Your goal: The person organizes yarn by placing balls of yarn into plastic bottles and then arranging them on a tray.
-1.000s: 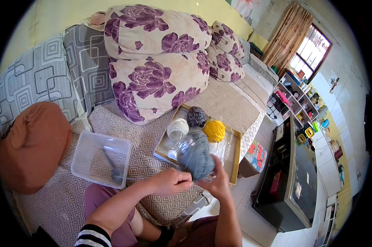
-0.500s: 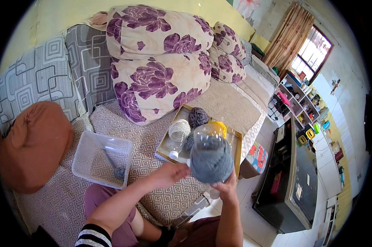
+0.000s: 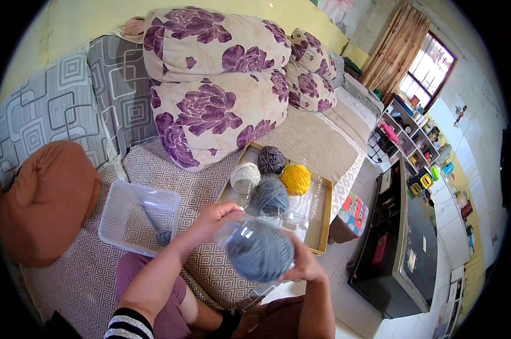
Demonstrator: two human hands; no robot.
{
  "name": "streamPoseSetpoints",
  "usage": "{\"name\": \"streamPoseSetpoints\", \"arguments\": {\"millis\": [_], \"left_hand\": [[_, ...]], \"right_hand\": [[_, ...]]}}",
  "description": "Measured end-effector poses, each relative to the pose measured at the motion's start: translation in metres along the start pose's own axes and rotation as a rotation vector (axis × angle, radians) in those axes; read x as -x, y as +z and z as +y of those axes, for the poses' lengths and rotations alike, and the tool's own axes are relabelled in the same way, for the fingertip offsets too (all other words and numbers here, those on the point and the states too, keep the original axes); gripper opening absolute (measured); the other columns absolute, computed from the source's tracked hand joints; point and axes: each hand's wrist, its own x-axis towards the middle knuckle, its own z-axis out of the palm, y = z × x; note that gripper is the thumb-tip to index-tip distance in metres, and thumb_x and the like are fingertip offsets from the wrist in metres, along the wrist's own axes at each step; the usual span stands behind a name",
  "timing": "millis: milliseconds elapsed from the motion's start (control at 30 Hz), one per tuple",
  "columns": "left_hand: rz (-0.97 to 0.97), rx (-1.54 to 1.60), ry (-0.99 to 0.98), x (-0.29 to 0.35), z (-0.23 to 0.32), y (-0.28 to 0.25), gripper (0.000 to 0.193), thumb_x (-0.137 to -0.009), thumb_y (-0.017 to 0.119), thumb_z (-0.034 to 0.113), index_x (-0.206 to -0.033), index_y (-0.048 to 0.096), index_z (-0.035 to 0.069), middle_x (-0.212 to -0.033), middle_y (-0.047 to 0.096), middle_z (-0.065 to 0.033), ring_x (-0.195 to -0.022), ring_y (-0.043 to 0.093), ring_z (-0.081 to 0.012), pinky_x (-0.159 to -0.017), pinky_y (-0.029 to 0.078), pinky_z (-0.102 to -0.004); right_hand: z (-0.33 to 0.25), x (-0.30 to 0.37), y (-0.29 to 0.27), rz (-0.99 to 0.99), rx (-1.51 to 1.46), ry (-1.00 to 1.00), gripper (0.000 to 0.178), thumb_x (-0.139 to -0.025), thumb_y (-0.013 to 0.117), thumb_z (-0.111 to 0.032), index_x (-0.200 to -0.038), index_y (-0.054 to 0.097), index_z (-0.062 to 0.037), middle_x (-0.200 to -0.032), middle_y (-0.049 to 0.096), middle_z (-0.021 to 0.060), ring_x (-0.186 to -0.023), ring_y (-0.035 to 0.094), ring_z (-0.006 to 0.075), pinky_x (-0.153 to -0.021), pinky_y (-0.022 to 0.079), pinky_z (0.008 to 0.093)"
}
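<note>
A clear plastic bottle [image 3: 259, 248] wound with blue-grey yarn is tilted between my hands, above the sofa's near edge. My right hand [image 3: 305, 261] is closed around its right end. At the bare, clear left end, my left hand [image 3: 224, 216] has its fingers curled against the plastic; its fingertips are partly hidden. Just beyond lies a shallow gold-edged tray [image 3: 322, 240]. It holds a white yarn ball [image 3: 245, 178], a dark grey yarn ball [image 3: 271, 160], a yellow yarn ball [image 3: 296, 179], a blue-grey yarn ball [image 3: 272, 198] and some clear bottles.
To the left, a clear plastic bin [image 3: 111, 223] holds a small grey yarn ball [image 3: 164, 237]. A brown cushion-like bundle [image 3: 46, 203] rests at far left. Floral cushions [image 3: 216, 113] line the sofa back. A dark glass-topped cabinet [image 3: 405, 248] stands on the right.
The wrapped bottle has come down and left, tipping over from upright, with my right hand on it. My left hand has moved up and now touches its clear end. The yellow ball is uncovered.
</note>
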Motion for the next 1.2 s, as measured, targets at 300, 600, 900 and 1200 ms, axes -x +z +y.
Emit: {"name": "streamPoseSetpoints", "arguments": {"millis": [300,600,900,1200], "left_hand": [[0.009,0.116,-0.102,0.001,-0.029,0.029,0.02,-0.087,0.039,0.007,-0.101,0.051,0.001,-0.07,0.056,-0.0088,-0.064,0.05,-0.0141,-0.062,0.042,-0.0282],[-0.161,-0.273,0.062,0.002,-0.034,0.025,0.017,-0.086,0.043,0.014,-0.094,0.053,0.003,-0.078,0.06,-0.0138,-0.072,0.058,-0.0237,-0.067,0.045,-0.0323],[-0.506,-0.387,0.038,0.016,0.038,0.023,0.021,-0.087,0.049,0.024,-0.089,0.059,0.007,-0.076,0.062,-0.0087,-0.069,0.06,-0.0202,-0.065,0.046,-0.0305],[0.0,-0.219,0.035,0.009,0.028,-0.014,0.016,-0.083,0.056,0.02,-0.084,0.059,0.004,-0.071,0.058,-0.0025,-0.065,0.052,-0.0075,-0.06,0.042,-0.0225]], "right_hand": [[0.013,-0.015,0.019,0.488,-0.409,0.08,0.095,-0.066,0.073,-0.013,-0.138,0.011,-0.0109,-0.121,0.042,0.0128,-0.106,0.046,0.0223,-0.084,0.042,0.033],[0.013,-0.017,0.018,0.491,-0.321,-0.018,0.095,-0.059,0.072,-0.003,-0.135,0.015,-0.0076,-0.114,0.046,0.0156,-0.1,0.05,0.0227,-0.082,0.044,0.0329],[0.025,-0.011,0.013,0.398,-0.017,0.182,0.094,-0.063,0.074,-0.01,-0.135,0.014,-0.0052,-0.094,0.054,0.0099,-0.084,0.053,0.0171,-0.075,0.044,0.0295],[0.0,-0.003,0.008,-0.164,0.094,0.335,0.094,-0.06,0.074,-0.008,-0.134,0.017,0.0021,-0.12,0.043,0.0121,-0.109,0.043,0.0185,-0.094,0.033,0.0306]]}}
